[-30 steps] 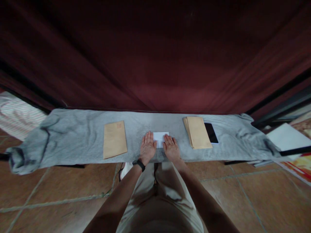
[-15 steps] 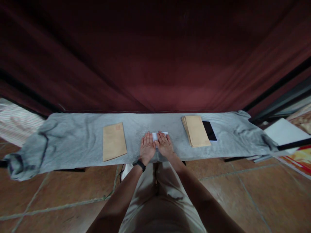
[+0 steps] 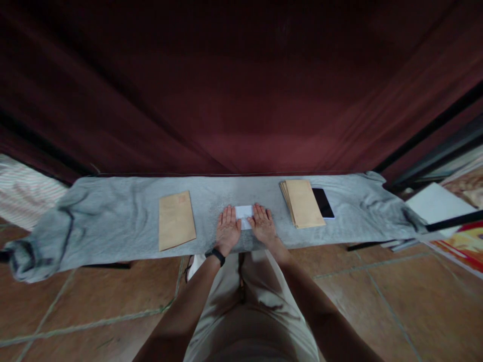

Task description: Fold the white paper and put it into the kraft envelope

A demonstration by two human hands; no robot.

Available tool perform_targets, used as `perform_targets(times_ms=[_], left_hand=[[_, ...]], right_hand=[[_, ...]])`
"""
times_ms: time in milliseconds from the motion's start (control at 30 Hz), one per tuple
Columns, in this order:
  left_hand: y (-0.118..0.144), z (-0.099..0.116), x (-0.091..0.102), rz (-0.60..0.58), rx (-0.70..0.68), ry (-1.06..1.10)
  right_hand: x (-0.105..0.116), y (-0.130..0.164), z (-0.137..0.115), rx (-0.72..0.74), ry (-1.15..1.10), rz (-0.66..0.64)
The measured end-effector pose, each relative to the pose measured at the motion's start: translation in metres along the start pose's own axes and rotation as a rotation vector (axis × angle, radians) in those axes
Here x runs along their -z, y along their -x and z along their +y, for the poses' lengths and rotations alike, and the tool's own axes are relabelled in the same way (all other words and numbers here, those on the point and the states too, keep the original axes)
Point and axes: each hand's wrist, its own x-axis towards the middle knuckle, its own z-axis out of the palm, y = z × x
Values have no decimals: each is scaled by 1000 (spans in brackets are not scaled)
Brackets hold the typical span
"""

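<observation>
A small folded white paper [image 3: 243, 214] lies on the grey cloth [image 3: 113, 221] that covers a narrow table. My left hand [image 3: 227, 230], with a black band at the wrist, lies flat with fingers apart on the paper's left edge. My right hand [image 3: 262, 224] presses flat on its right part, so only the paper's middle shows between them. A single tan envelope [image 3: 176, 219] lies to the left. A stack of tan envelopes [image 3: 302, 202] sits to the right.
A dark phone [image 3: 324, 202] lies beside the envelope stack. A dark red curtain [image 3: 241, 100] hangs close behind the table. White sheets [image 3: 433, 203] and other papers lie at the far right. Brown floor tiles [image 3: 94, 301] spread below the table's front edge.
My right hand slid left over the white paper half a second ago, then moved slightly right again. The left hand stayed in place. The view shifted a little.
</observation>
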Motion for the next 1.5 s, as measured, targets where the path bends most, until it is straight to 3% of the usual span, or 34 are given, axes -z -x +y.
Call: perform_targets(times_ms=[333,700,833,967,1100,1500], left_hand=[[1,-1,4,-17,15,-40],[14,-17,15,36,105,-34],[15,2,19,110,59,18],[14,35,17,-16,-152,93],[17,50,10,-82,-207,84],[26,20,11,-27,-86,2]], right_hand=[[4,6,11,-24,33,19],[9,6,9,-58,22,-26],[11,6,7,-59,14,-30],[13,6,8,-64,14,-68],[14,6,10,-47,28,-111],[12,6,8,-57,10,-46]])
